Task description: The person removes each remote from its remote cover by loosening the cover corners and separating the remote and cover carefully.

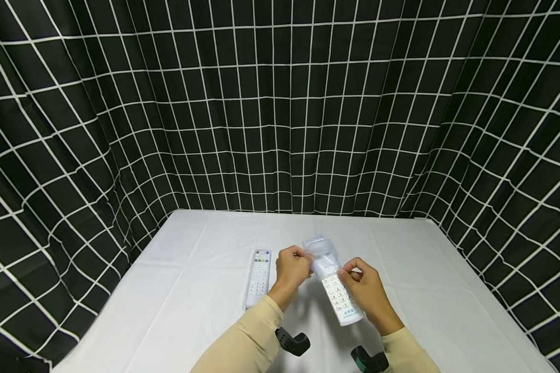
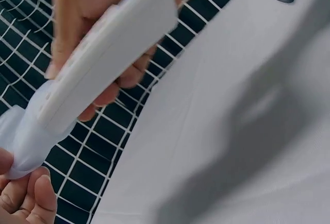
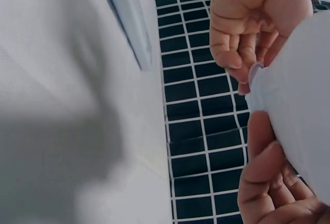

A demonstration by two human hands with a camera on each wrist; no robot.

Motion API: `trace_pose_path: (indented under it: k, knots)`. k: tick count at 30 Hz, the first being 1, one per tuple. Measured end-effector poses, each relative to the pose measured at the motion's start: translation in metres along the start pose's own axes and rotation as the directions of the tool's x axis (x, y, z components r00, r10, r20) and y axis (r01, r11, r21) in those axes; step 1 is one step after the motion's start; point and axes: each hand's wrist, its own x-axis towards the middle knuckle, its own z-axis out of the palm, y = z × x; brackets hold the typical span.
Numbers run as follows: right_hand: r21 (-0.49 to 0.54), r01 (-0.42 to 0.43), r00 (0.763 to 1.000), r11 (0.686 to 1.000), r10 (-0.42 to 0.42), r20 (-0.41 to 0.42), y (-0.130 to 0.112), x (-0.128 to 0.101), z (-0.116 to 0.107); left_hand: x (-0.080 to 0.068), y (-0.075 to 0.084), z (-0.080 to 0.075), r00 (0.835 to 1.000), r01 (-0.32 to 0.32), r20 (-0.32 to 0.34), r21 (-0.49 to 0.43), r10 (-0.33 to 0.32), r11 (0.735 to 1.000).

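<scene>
Above the table, a white remote control [image 1: 340,298] is held tilted, its keypad facing up. A translucent plastic sleeve [image 1: 323,257] covers its far end and bunches beyond it. My left hand [image 1: 293,268] pinches the sleeve's left edge between thumb and fingers. On the other side, my right hand [image 1: 367,289] grips the remote along its right edge near the sleeve's opening. In the left wrist view the remote's plain back and side [image 2: 111,54] show, with the sleeve [image 2: 38,136] at its lower end. In the right wrist view the remote's back [image 3: 304,95] is close and partly cut off.
A second light-coloured remote [image 1: 259,280] lies on the white tablecloth [image 1: 205,269], left of my left hand. A black curtain with a white grid [image 1: 280,129] hangs behind and at both sides of the table. Each wrist bears a black band [image 1: 292,342].
</scene>
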Motion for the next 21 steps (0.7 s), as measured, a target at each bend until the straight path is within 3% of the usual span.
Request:
trace_pose_path:
  k: [5,11,18,21]
  knots:
    - [0.005,-0.012,0.999,1.0,0.012,0.036,0.0014,-0.0019,0.0007,0.0003,-0.0013,-0.0013,0.999,0.038,-0.002,-0.117,-0.039,0.992]
    - [0.025,-0.031,0.997,0.999,0.029,0.066,0.0008,-0.0026,0.004,0.001,-0.002,-0.0017,0.997,0.03,-0.065,-0.088,-0.036,0.996]
    - [0.021,-0.042,0.998,0.999,0.041,0.051,-0.0002,-0.0033,0.0031,0.0041,-0.0027,-0.0025,0.998,0.054,-0.036,-0.088,-0.058,0.995]
    - [0.021,-0.056,0.996,0.998,0.054,0.068,-0.0001,-0.0042,0.0028,0.0062,-0.0031,-0.0038,0.996,0.057,-0.061,-0.101,-0.063,0.993]
